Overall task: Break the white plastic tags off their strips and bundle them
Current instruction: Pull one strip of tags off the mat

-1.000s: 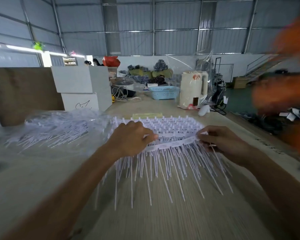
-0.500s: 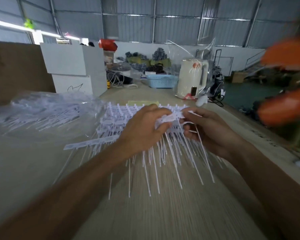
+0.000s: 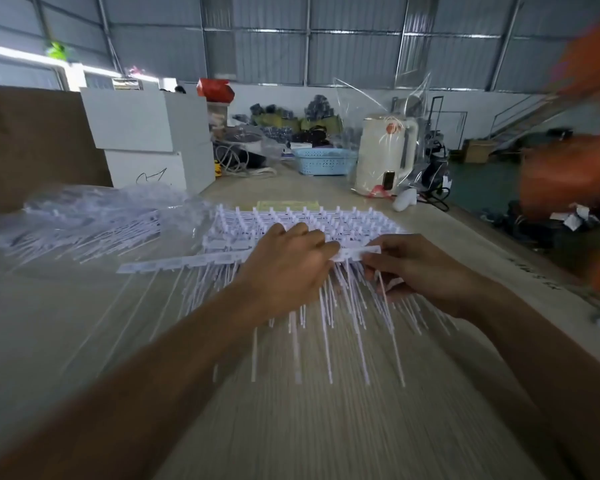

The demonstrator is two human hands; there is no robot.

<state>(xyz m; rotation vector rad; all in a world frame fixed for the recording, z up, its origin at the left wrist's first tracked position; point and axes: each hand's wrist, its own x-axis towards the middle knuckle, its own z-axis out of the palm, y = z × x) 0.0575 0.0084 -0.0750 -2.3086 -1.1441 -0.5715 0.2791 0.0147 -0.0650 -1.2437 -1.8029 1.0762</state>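
While both arms reach out over the wooden table [image 3: 326, 427], the left hand [image 3: 284, 268] sits knuckles-up on the front strip [image 3: 187, 262] of white tags, fingers curled down onto it near its right end. The right hand [image 3: 420, 271] meets it there, thumb and fingers pinching the tag [image 3: 364, 251] at the very end of that strip, just beside the left fingertips. The strip runs off to the left across the table, its thin white tails [image 3: 326, 327] fanning toward the near edge under both hands. Behind the hands lies a flat stack of more tag strips [image 3: 312, 220], rows of little heads pointing away. To the left, a clear plastic bag [image 3: 94, 216] full of more white tags lies crumpled on the table. Far along the table stand a cream kettle [image 3: 383, 154] wrapped in clear film and a light blue basket [image 3: 323, 161], with two white boxes [image 3: 146, 136] stacked at the far left next to a brown board [image 3: 35, 143]. At the right edge, something orange [image 3: 575, 161] shows as a blur; what it is cannot be told.
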